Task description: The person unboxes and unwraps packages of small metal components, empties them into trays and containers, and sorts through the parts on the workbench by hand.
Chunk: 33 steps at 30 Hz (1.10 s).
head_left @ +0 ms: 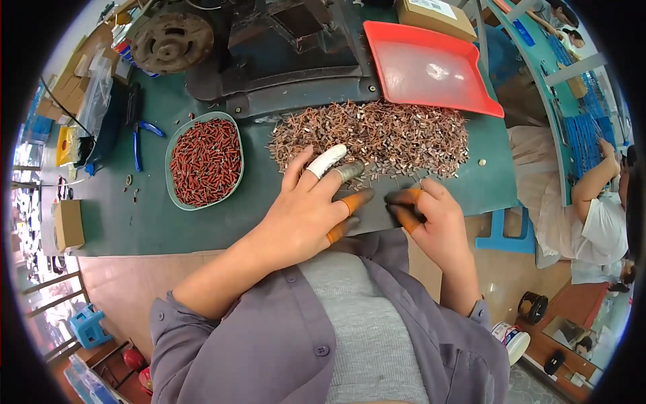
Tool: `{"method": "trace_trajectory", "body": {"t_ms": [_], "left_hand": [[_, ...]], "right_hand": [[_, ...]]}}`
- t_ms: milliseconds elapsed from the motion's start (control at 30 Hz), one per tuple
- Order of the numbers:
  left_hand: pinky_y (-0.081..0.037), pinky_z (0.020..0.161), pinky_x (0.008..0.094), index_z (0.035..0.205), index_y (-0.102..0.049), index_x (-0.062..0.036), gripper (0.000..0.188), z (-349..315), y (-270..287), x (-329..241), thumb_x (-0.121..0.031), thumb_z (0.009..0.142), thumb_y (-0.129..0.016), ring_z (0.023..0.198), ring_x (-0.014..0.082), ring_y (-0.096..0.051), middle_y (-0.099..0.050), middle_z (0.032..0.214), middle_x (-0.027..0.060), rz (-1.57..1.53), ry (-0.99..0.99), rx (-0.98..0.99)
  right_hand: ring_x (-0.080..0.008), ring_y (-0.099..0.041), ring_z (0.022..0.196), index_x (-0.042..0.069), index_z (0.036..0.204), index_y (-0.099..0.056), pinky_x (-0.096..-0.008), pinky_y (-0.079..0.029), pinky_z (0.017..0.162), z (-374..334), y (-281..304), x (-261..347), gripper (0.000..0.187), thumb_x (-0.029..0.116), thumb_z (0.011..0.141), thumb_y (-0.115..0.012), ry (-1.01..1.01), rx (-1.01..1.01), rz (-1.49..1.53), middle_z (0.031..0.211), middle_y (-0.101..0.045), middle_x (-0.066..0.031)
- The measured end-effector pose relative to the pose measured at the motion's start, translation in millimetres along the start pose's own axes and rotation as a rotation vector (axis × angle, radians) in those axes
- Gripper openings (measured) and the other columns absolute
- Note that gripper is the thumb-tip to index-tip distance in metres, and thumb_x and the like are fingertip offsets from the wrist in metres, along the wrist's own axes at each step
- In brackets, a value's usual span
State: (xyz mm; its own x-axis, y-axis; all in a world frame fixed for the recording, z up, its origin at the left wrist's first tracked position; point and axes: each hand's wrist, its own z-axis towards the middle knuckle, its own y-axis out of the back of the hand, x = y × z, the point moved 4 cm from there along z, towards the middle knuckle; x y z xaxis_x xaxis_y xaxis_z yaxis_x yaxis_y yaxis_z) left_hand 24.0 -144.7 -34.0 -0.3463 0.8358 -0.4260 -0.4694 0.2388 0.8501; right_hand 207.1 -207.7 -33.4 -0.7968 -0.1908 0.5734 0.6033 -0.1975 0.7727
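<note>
My left hand (296, 219) lies at the near edge of a wide heap of small copper-coloured metal pieces (377, 135), its fingers spread. White and grey coverings wrap two of its fingers; orange, dark-stained finger cots cover its thumb and forefinger. Just right of it, my right hand (441, 222) wears similar cots on thumb and forefinger. Those two tips come close together at the heap's near edge, and whatever they may pinch is too small to make out. Left of the heap stands a pale green tray (168, 172) filled with small dark red cylindrical parts (205, 161).
Behind the heap stands a dark, heavy machine (289, 74) with a round wheel (171, 42). A red tray (437, 67) sits at its right. Blue-handled pliers (138, 145) and a small cardboard box (68, 225) lie left. A co-worker's arm (592, 182) shows far right, beyond a blue stool (508, 232).
</note>
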Motion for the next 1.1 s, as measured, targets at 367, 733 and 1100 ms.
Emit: {"method": "trace_trajectory", "body": {"t_ms": [367, 733, 1100], "left_hand": [[-0.019, 0.109, 0.0547, 0.111, -0.064, -0.0119, 0.04, -4.6, 4.8, -0.9, -0.013, 0.071, -0.07, 0.126, 0.0327, -0.037, -0.051, 0.117, 0.0111, 0.006, 0.105, 0.009], [-0.02, 0.109, 0.0542, 0.108, -0.064, -0.0116, 0.037, -0.9, 1.5, -6.9, -0.012, 0.071, -0.07, 0.124, 0.0318, -0.04, -0.052, 0.113, 0.0094, -0.07, 0.088, -0.017], [-0.033, 0.095, 0.0379, 0.107, -0.064, -0.0106, 0.031, -4.9, 22.4, 18.6, -0.018, 0.078, -0.072, 0.106, 0.0264, -0.051, -0.059, 0.105, 0.006, -0.331, 0.304, -0.158]], "right_hand": [[-0.0226, -0.052, 0.07, 0.01, 0.095, -0.069, -0.0318, -0.043, 0.06, -9.6, 7.9, -4.5, 0.03, 0.005, 0.067, -0.075, 0.041, 0.058, 0.005, 0.076, -0.053, -0.0048], [-0.0209, -0.044, 0.062, 0.011, 0.087, -0.07, -0.0301, -0.038, 0.053, -28.8, -1.0, 0.8, 0.028, 0.009, 0.06, -0.079, 0.272, -0.096, -0.12, 0.072, -0.05, -0.0016], [-0.0134, -0.052, 0.061, 0.003, 0.082, -0.066, -0.0253, -0.04, 0.054, 38.4, -22.7, 30.8, 0.013, 0.001, 0.071, -0.072, -0.043, -0.103, 0.352, 0.073, -0.054, -0.0035]]}}
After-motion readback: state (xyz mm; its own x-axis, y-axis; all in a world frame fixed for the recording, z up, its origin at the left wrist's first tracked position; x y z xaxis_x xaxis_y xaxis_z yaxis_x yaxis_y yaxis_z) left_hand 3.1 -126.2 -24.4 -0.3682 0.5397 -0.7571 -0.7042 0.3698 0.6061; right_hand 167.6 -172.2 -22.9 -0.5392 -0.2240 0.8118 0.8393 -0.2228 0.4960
